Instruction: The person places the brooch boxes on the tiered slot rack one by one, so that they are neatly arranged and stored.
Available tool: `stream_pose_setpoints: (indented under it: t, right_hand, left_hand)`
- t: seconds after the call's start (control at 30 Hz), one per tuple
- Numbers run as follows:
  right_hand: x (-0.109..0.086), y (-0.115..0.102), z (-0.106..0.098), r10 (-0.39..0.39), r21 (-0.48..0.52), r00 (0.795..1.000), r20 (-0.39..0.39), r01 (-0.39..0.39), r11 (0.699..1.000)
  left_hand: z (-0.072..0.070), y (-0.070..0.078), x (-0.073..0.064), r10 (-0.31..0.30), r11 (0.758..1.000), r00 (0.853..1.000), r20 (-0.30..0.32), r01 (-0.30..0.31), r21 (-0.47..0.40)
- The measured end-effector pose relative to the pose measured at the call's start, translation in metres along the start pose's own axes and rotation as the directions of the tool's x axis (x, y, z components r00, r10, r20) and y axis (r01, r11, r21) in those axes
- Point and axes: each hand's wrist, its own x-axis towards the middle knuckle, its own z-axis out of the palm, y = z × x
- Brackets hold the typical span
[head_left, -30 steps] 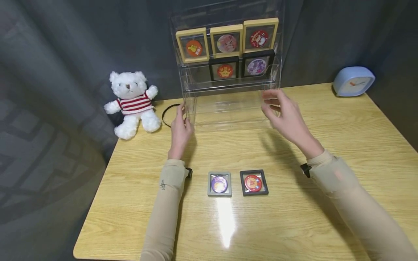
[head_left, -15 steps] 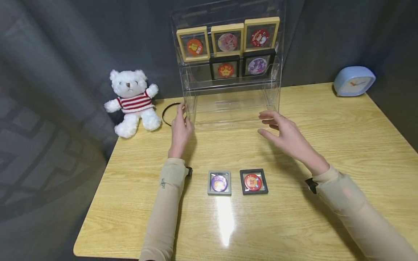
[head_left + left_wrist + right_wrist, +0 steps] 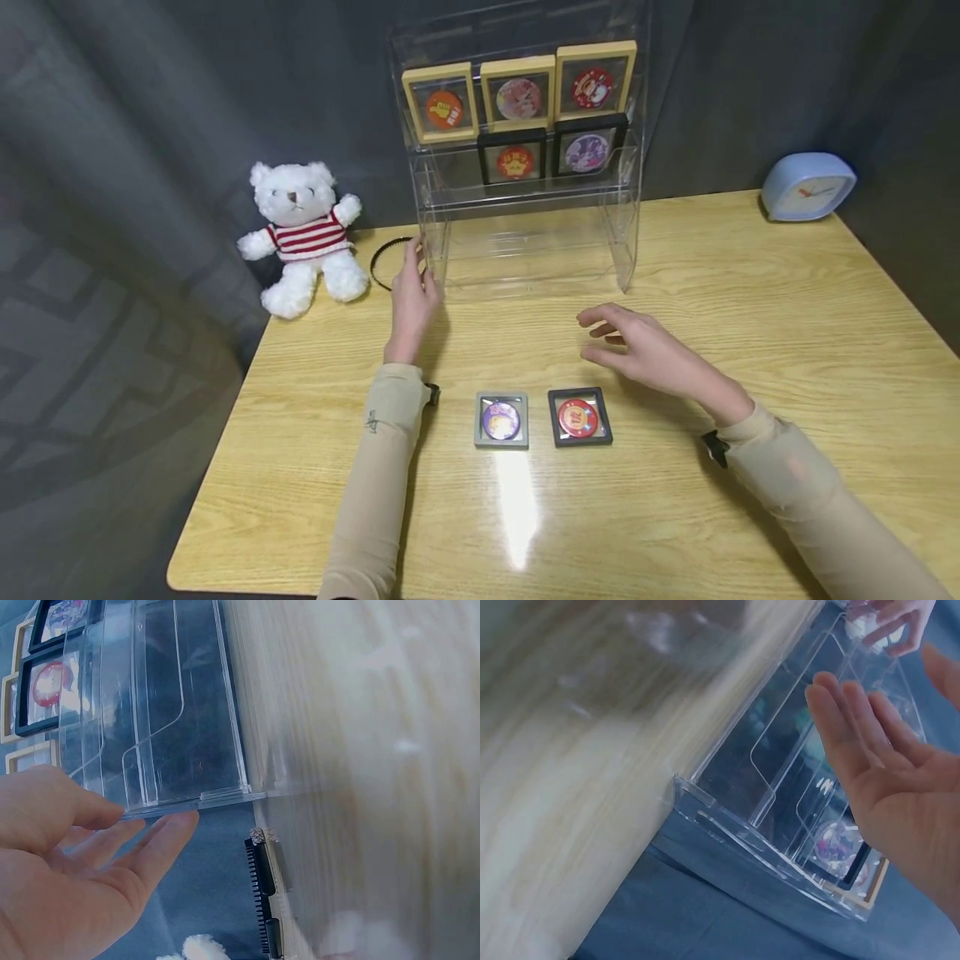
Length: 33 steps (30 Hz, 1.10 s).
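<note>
A clear acrylic display rack (image 3: 525, 200) stands at the back of the table, with several framed round badges on its upper tiers. My left hand (image 3: 414, 304) touches the rack's left side wall; its extended fingertips lie along the outer face in the left wrist view. My right hand (image 3: 645, 350), holding nothing, hovers over the table in front of the rack, fingers apart from the thumb. Just nearer to me lies a black-framed red badge (image 3: 579, 417). To its left is a grey-framed purple badge (image 3: 501, 421), also flat on the table.
A white teddy bear (image 3: 296, 237) in a striped top sits left of the rack. Between them lies a black toothed band (image 3: 380, 254), partly behind my left hand. A blue clock (image 3: 808, 187) stands at the back right, and a dark curtain (image 3: 165, 125) hangs behind.
My right hand has come away from the rack's right side, down towards the black-framed red badge. The left hand stays at the rack's left side.
</note>
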Motion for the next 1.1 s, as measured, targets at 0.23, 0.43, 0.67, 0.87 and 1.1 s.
stream_pose_setpoints:
  t: [0.23,0.43,0.67,0.87,1.1]
  right_hand:
    - [-0.011,0.0,0.008,-0.023,-0.074,0.995,0.1,0.031,0.997]
    - [-0.016,-0.003,0.011,-0.01,-0.149,0.982,0.188,0.039,0.988]
    - [-0.021,-0.002,0.014,-0.017,-0.197,0.966,0.257,0.07,0.978]
    - [-0.024,0.0,0.016,-0.037,-0.195,0.956,0.291,0.097,0.976]
    - [-0.027,0.002,0.02,-0.052,-0.164,0.947,0.317,0.109,0.98]
  left_hand:
    - [-0.002,0.0,-0.001,0.001,1.0,1.0,-0.004,-0.001,-0.01]
    - [-0.003,0.002,0.0,0.02,1.0,1.0,-0.019,-0.019,0.015]
    - [-0.003,0.004,-0.001,0.022,1.0,1.0,-0.022,-0.022,0.012]
    - [-0.002,0.003,-0.001,0.027,1.0,1.0,-0.014,-0.027,0.009]
    - [-0.001,0.002,0.0,0.019,1.0,1.0,-0.003,-0.019,-0.004]
